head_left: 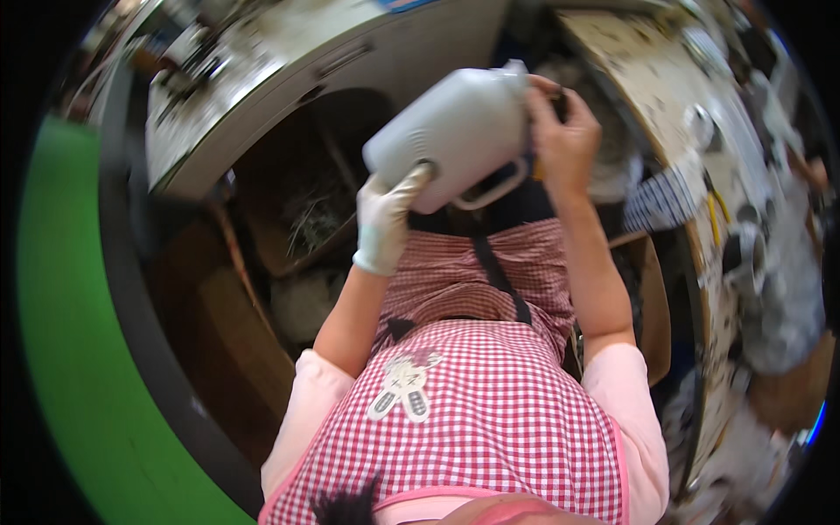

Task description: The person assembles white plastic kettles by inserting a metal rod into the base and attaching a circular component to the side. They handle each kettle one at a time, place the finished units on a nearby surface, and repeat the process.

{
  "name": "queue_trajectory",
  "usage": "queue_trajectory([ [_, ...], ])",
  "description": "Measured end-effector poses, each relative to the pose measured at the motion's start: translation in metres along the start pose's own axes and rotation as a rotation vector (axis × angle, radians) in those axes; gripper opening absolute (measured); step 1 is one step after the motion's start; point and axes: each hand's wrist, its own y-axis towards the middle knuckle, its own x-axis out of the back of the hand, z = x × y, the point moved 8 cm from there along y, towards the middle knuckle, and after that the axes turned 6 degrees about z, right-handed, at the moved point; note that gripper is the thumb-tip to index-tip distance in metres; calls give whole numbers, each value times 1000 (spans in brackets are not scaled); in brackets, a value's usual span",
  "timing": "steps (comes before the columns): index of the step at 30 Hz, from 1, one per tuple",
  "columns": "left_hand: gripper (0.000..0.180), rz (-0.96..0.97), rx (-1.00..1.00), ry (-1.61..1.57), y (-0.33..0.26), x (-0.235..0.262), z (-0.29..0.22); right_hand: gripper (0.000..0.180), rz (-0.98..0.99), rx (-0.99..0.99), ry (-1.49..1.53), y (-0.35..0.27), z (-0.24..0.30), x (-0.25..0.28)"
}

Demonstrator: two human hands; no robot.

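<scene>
My remote view has a green surface (87, 306) at left, a cluttered workbench (634, 79) at right and a checked apron (490, 411) near. Farther out, I see the grey jug (459, 131) tilted between both hands: the gloved left hand (385, 214) grips its base end; the right hand's (564, 131) fingers bend by its neck, how firmly I cannot tell.

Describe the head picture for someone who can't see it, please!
A gray plastic jug with a loop handle is held tilted: the white-gloved left hand grips its base end, and the bare right hand is at its neck. Below is a red-and-white checked apron with a rabbit patch.
</scene>
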Motion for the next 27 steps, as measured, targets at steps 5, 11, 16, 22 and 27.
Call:
queue_trajectory([
  [5, 36, 143, 105, 21, -24, 15, -22, 20, 68, -204, 286, 1, -4, 7],
  [11, 58, 118, -151, -131, -32, 60, 4, 26, 191, -172, 381, -1, 18, 4],
  [16, 61, 123, -259, 672, -43, 62, 10, 39, 356, -244, 183, 49, -20, 28],
  [22, 54, -514, -400, 652, -58, 183, -115, 70, 204, -35, -1637, 215, -193, 245],
  [27, 50, -762, -649, 1128, -25, 254, -273, 81, 17, -329, -1474, 205, -272, 329],
])
